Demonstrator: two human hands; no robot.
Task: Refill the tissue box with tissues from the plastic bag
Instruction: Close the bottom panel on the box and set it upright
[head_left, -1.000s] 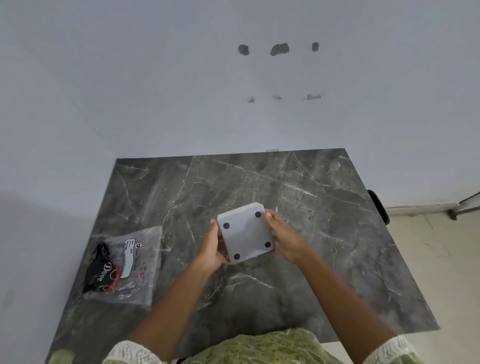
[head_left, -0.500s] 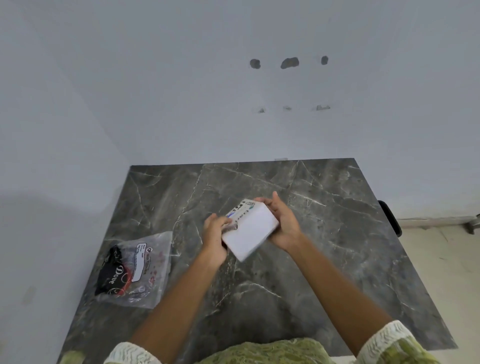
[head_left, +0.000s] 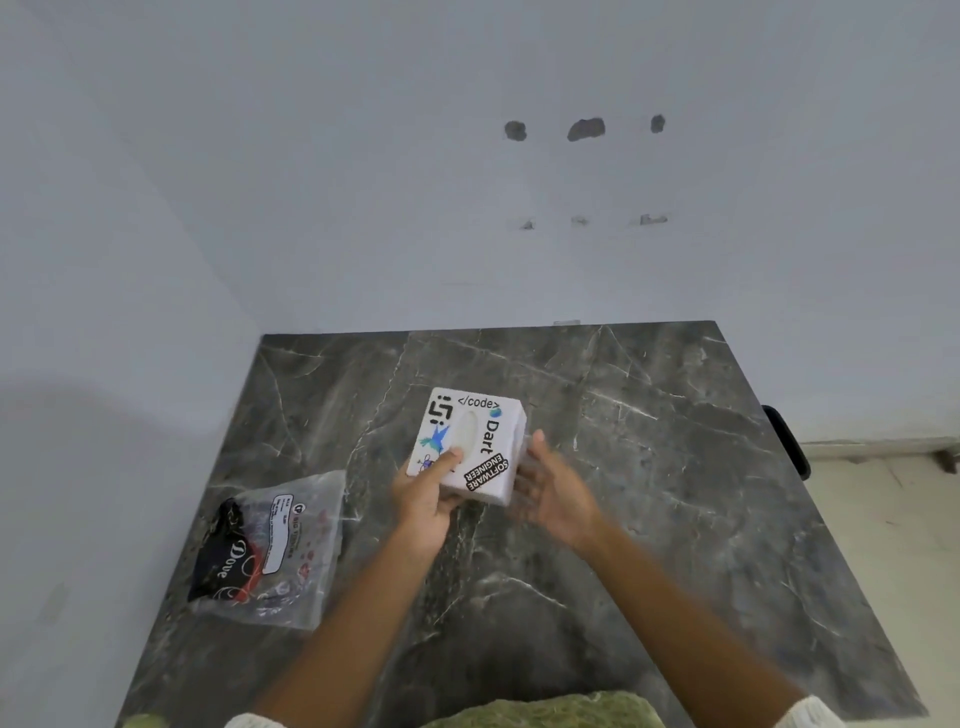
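Observation:
A white square tissue box (head_left: 480, 431) covered in stickers faces up, its oval slot in the middle of the top. My left hand (head_left: 423, 501) grips its near left corner, thumb on the top face. My right hand (head_left: 550, 491) is at the box's right side, fingers spread and blurred; I cannot tell whether they touch the box. A clear plastic bag (head_left: 275, 551) with a dark printed pack inside lies on the table to the left, apart from both hands.
The dark grey marble table (head_left: 649, 493) stands against white walls at the back and left. A black object (head_left: 787, 441) sticks out past the table's right edge. Light floor shows at the right.
The box has been turned over from its footed underside to its stickered top. My right hand has loosened from the box's right side.

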